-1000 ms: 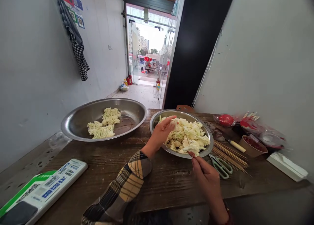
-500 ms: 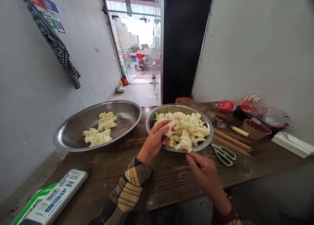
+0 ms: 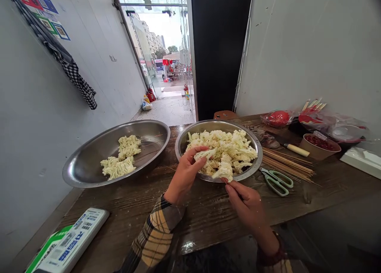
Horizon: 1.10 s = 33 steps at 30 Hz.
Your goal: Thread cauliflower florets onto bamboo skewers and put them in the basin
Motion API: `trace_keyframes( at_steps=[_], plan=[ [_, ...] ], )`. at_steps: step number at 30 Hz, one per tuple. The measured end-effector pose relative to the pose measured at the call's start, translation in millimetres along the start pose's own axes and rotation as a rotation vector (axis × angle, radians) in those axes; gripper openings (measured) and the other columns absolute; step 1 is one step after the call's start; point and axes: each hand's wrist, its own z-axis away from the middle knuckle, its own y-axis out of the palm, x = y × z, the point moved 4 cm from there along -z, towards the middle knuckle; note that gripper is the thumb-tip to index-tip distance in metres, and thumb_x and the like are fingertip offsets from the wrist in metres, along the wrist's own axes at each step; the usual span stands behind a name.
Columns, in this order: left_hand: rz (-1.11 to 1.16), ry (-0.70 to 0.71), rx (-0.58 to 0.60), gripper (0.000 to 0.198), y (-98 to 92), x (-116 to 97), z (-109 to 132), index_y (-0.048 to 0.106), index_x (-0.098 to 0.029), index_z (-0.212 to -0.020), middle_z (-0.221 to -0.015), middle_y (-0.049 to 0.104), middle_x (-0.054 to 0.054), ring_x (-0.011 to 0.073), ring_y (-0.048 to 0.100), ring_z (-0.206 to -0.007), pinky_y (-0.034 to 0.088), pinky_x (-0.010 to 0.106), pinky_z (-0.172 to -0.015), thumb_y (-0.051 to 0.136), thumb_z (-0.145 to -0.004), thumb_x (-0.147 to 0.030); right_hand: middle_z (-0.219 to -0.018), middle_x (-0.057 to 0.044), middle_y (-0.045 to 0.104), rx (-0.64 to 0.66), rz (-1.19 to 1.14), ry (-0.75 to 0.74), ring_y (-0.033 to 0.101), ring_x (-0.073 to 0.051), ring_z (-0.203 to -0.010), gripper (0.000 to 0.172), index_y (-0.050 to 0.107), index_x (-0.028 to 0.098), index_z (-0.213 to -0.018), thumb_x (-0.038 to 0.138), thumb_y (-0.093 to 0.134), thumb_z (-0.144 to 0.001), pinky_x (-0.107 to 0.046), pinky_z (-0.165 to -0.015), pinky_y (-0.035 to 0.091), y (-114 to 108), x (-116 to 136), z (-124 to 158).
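My left hand pinches a cauliflower floret at the near left rim of a round steel bowl heaped with cauliflower pieces. My right hand is closed on a thin wooden skewer; a floret sits at the skewer's tip by the bowl's near edge. A larger steel basin on the left holds a few flat rows of cauliflower.
The dark wooden table carries green-handled scissors, a bundle of bamboo skewers, a knife, a paper cup of red bits, bagged items and a green-white box. An open doorway lies behind.
My left hand has drawn a floret from the heap toward the bowl's near left rim. The view has shifted right and slightly down; my right hand holds steady.
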Motion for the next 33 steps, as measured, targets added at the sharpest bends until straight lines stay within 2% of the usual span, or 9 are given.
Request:
trace_keyframes(
  at_steps=[3, 6, 8, 13, 17, 19, 23, 27, 33],
  plan=[
    [-0.009, 0.015, -0.079, 0.034, -3.5, 1.5, -1.6, 0.059, -0.018, -0.102, -0.090, 0.069, 0.005, 0.0161, 0.063, -0.081, 0.048, 0.027, -0.073, 0.071, -0.073, -0.031, -0.051, 0.001, 0.056, -0.001, -0.006, 0.011, 0.054, -0.014, -0.048, 0.031, 0.076, 0.018, -0.094, 0.035, 0.050, -0.088, -0.022, -0.049, 0.045, 0.0, -0.2, 1.7],
    [-0.041, 0.028, -0.121, 0.031, -5.7, 3.8, -3.3, 0.061, -0.017, -0.096, -0.090, 0.069, 0.005, 0.0162, 0.062, -0.080, 0.048, 0.027, -0.073, 0.072, -0.070, -0.031, -0.057, -0.001, 0.061, 0.017, -0.003, -0.015, 0.058, -0.015, -0.052, 0.029, 0.076, 0.019, -0.091, 0.033, 0.051, -0.088, -0.023, -0.056, 0.048, 0.9, 2.1, 2.5],
    [-0.053, 0.036, -0.129, 0.031, -6.2, 4.8, -3.7, 0.061, -0.017, -0.096, -0.092, 0.068, 0.005, 0.0166, 0.062, -0.082, 0.048, 0.027, -0.074, 0.072, -0.070, -0.030, -0.062, -0.002, 0.064, 0.024, 0.007, -0.033, 0.059, -0.015, -0.054, 0.029, 0.076, 0.019, -0.090, 0.032, 0.051, -0.088, -0.024, -0.059, 0.049, 1.9, 3.0, 2.4],
    [-0.052, 0.032, -0.122, 0.030, -5.6, 4.9, -3.4, 0.062, -0.017, -0.096, -0.092, 0.068, 0.005, 0.0172, 0.063, -0.083, 0.048, 0.027, -0.073, 0.072, -0.071, -0.030, -0.052, 0.001, 0.056, 0.027, 0.022, -0.032, 0.053, -0.013, -0.047, 0.028, 0.074, 0.017, -0.091, 0.030, 0.049, -0.089, -0.021, -0.053, 0.047, 3.7, 3.5, 1.3],
    [-0.074, 0.036, -0.128, 0.030, -5.6, 4.2, -3.2, 0.063, -0.017, -0.097, -0.092, 0.067, 0.006, 0.0170, 0.062, -0.081, 0.047, 0.027, -0.072, 0.071, -0.072, -0.031, -0.050, 0.001, 0.054, 0.001, 0.017, -0.068, 0.057, -0.014, -0.048, 0.027, 0.074, 0.015, -0.084, 0.028, 0.050, -0.089, -0.021, -0.055, 0.048, 2.8, 5.3, 0.9],
    [-0.084, 0.046, -0.131, 0.030, -5.8, 4.0, -3.3, 0.063, -0.017, -0.097, -0.092, 0.067, 0.005, 0.0165, 0.062, -0.081, 0.047, 0.026, -0.072, 0.071, -0.072, -0.031, -0.055, -0.001, 0.060, -0.006, 0.018, -0.081, 0.062, -0.015, -0.053, 0.025, 0.074, 0.016, -0.086, 0.027, 0.051, -0.088, -0.021, -0.058, 0.050, 2.4, 4.9, 0.8],
    [-0.094, 0.063, -0.132, 0.028, -6.0, 3.8, -4.0, 0.064, -0.017, -0.096, -0.091, 0.066, 0.004, 0.0159, 0.061, -0.082, 0.046, 0.026, -0.073, 0.071, -0.072, -0.030, -0.078, -0.005, 0.073, 0.008, 0.018, -0.095, 0.070, -0.019, -0.072, 0.025, 0.074, 0.018, -0.094, 0.025, 0.051, -0.089, -0.023, -0.066, 0.053, 2.6, 3.0, 0.7],
    [-0.129, 0.093, -0.139, 0.027, -6.1, 3.4, -4.2, 0.064, -0.017, -0.095, -0.091, 0.065, 0.004, 0.0145, 0.058, -0.080, 0.045, 0.025, -0.071, 0.071, -0.072, -0.030, -0.087, -0.005, 0.075, 0.022, 0.030, -0.092, 0.071, -0.021, -0.078, 0.026, 0.074, 0.018, -0.098, 0.026, 0.051, -0.090, -0.026, -0.069, 0.055, 3.5, 2.2, 1.8],
    [-0.322, 0.128, -0.157, 0.025, -7.9, 5.4, -2.9, 0.065, -0.018, -0.094, -0.094, 0.066, 0.004, 0.0143, 0.057, -0.079, 0.044, 0.024, -0.069, 0.070, -0.072, -0.029, -0.093, -0.006, 0.076, 0.005, 0.032, -0.048, 0.071, -0.024, -0.089, 0.026, 0.074, 0.019, -0.101, 0.027, 0.052, -0.090, -0.031, -0.076, 0.056, 2.5, -1.5, 5.5]
  ],
)
